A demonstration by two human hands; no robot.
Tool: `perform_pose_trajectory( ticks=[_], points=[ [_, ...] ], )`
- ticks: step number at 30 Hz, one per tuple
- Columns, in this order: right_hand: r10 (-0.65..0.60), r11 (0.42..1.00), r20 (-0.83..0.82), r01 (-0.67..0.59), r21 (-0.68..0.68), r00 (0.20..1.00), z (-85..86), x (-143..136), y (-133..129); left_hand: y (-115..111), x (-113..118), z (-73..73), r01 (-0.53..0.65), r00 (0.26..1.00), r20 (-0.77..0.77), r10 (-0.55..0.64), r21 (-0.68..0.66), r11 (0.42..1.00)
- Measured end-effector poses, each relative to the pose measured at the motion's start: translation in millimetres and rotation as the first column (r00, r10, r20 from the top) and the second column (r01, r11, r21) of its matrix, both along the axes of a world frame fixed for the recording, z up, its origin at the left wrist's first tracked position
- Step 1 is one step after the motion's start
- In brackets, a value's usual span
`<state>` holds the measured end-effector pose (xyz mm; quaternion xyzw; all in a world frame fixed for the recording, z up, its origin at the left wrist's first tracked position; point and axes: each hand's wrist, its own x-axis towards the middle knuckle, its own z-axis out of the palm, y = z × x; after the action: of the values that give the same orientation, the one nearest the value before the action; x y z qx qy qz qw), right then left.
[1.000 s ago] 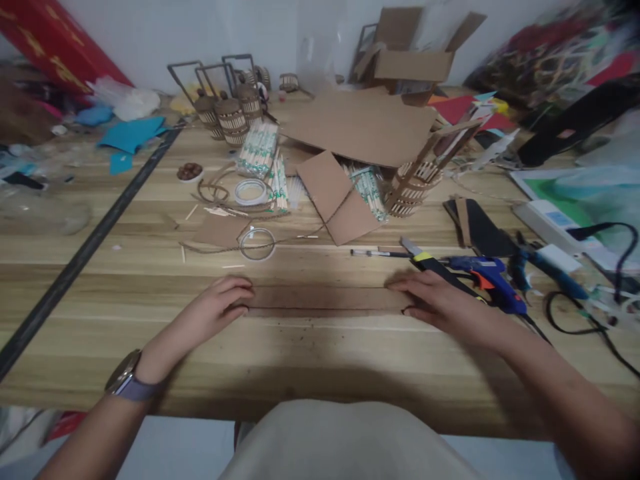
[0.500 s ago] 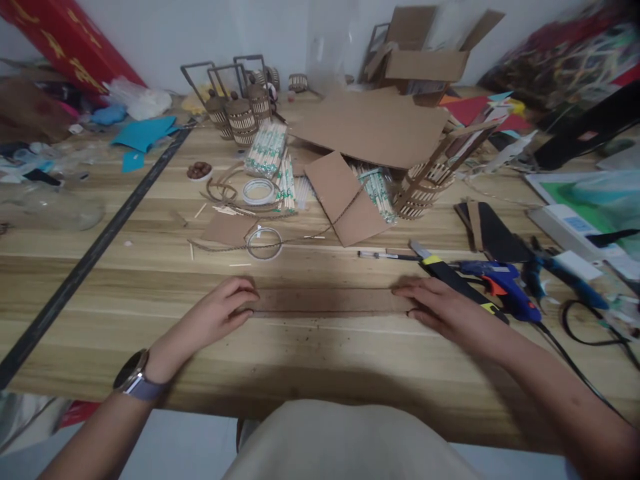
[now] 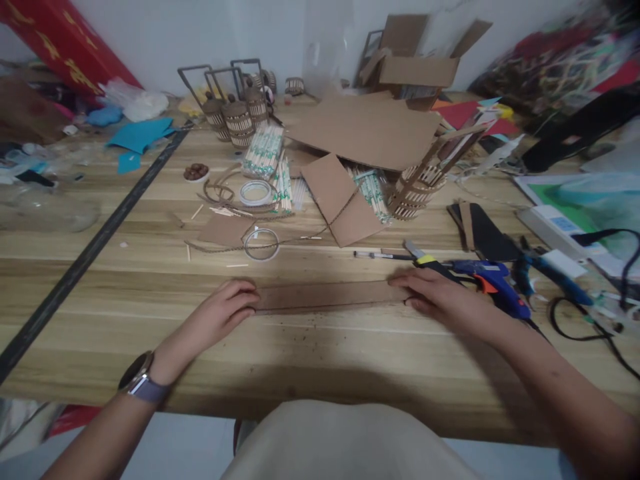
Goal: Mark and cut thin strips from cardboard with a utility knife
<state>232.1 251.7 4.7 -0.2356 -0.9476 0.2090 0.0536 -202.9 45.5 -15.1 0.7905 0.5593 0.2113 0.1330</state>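
A long, narrow strip of brown cardboard (image 3: 325, 295) lies across the table in front of me, with a dark line along its near edge. My left hand (image 3: 227, 310) grips its left end between thumb and fingers. At the opposite end my right hand (image 3: 425, 293) pinches the strip in the same way. Just beyond the right hand are a yellow-and-black utility knife (image 3: 425, 259) and a blue glue gun (image 3: 503, 287). Small dark crumbs dot the wood below the strip.
Rolls of tape (image 3: 261, 245), a braided cord and cardboard pieces (image 3: 343, 200) lie ahead. Behind them stand small stick-covered buckets (image 3: 240, 123), bundles of wrapped sticks (image 3: 264, 150) and an open carton (image 3: 417, 70). A dark strip (image 3: 95, 250) crosses the table at left.
The right end of the cardboard strip has risen slightly away from me, so the strip now slants a little. Both hands keep hold of it. The whole view has shifted slightly.
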Motion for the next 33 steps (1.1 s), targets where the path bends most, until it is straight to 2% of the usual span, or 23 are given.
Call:
perform_pose_trajectory(
  ticks=[7,19,26,33],
  points=[
    [-0.005,0.999,0.000,0.005,-0.053,1.000,0.5,1,4,2,-2,1.7,-0.015,0.999,0.032,0.016,-0.050,0.999],
    [0.002,1.000,-0.009,-0.002,-0.016,1.000,-6.8,2,6,2,-3,4.1,-0.007,1.000,-0.005,0.007,-0.013,1.000],
    [-0.022,1.000,0.037,0.021,0.021,0.999,-1.3,1,-2,4,-7,-2.3,0.021,0.999,-0.038,-0.019,0.063,0.998],
    [-0.023,0.999,0.003,0.023,0.030,1.000,-4.2,2,-4,6,-11,-1.4,0.057,0.996,-0.068,-0.054,0.050,0.997]
  ],
)
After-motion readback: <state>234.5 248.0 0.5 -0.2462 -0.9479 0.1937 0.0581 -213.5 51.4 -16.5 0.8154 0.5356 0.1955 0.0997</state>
